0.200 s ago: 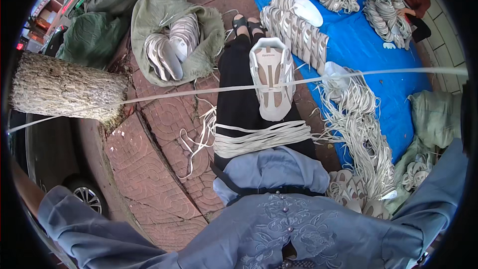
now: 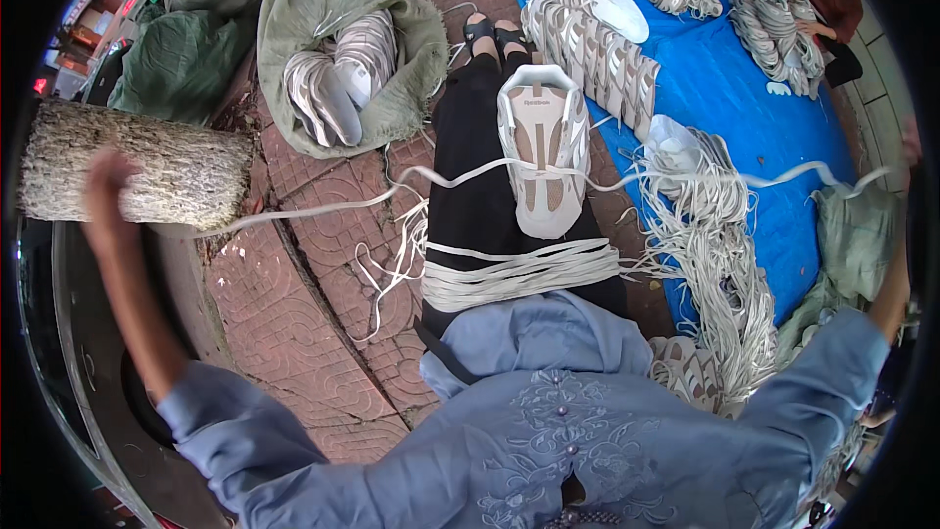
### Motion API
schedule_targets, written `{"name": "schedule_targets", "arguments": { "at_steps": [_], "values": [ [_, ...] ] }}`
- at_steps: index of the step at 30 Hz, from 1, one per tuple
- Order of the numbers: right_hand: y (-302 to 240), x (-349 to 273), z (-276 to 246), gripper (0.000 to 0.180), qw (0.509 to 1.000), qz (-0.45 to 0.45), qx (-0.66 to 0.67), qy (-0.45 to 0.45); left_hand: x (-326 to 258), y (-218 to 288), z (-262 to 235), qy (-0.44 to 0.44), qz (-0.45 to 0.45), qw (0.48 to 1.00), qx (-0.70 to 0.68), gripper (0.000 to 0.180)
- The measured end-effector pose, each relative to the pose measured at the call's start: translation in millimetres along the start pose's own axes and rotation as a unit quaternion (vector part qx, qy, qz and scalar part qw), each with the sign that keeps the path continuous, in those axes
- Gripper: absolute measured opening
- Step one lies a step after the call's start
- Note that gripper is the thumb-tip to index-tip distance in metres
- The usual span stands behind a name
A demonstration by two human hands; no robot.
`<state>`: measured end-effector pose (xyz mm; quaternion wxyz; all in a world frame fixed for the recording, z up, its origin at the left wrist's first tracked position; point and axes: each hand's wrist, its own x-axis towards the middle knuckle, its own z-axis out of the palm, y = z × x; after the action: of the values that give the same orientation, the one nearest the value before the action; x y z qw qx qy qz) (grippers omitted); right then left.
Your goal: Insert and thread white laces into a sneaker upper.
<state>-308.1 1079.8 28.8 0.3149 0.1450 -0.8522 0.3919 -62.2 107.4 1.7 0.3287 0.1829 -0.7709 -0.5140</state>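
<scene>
Fingers of left hand (image 2: 110, 174) and right hand (image 2: 912, 142) far apart, a slack lace (image 2: 448, 183) crossing a shoe upper (image 2: 543, 137) between them

Head view, looking down: the person's arms are spread wide. The left hand is raised in front of a tree trunk (image 2: 166, 152); its fingers look curled but are blurred, so I cannot tell whether they grip anything. The right hand is mostly cut off at the right edge, close to where the lace runs out; I cannot tell its grip either.

The white and tan upper rests on the person's black trousers (image 2: 460, 157), its narrower end toward the waist. The pale lace lies in loose waves, leading out on both sides from a single crossing near that end.

That one crossing appears done. Above it, toward the feet, no further lacing shows, so most of this upper seems left to lace.

Below it, a bundle of spare laces (image 2: 519, 276) lies across the thighs. To the right, a long tangle of laces (image 2: 710, 235) spills over a blue sheet (image 2: 783, 171). A row of stacked uppers (image 2: 592, 59) sits further up the sheet. To the left, an open sack (image 2: 279, 108) holds more uppers (image 2: 367, 49); whether any are finished is unclear. At top right, another person's hand (image 2: 815, 29) is beside a bundled pile (image 2: 775, 34).
</scene>
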Motion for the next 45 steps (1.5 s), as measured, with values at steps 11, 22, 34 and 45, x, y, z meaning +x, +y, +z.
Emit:
{"name": "schedule_targets", "arguments": {
  "at_steps": [11,22,34,45],
  "values": [
    [-175.7,-193.8,398.1,0.006,0.832,0.200,0.212,-0.472,-259.4,-56.8,406.8,-0.242,0.040,0.969,0.035,0.009],
    [-168.6,-183.0,427.1,0.003,0.731,0.309,0.223,-0.566,-287.3,-64.5,421.6,-0.192,-0.018,0.978,0.085,0.003],
    [-148.3,-178.2,420.4,0.004,0.677,0.335,0.346,-0.556,-292.5,-57.7,428.4,-0.139,0.019,0.990,0.031,0.006],
    [-145.2,-184.7,419.3,0.006,0.649,0.368,0.389,-0.540,-290.7,-54.0,438.9,-0.151,0.210,0.943,0.210,0.013]
  ]
}}
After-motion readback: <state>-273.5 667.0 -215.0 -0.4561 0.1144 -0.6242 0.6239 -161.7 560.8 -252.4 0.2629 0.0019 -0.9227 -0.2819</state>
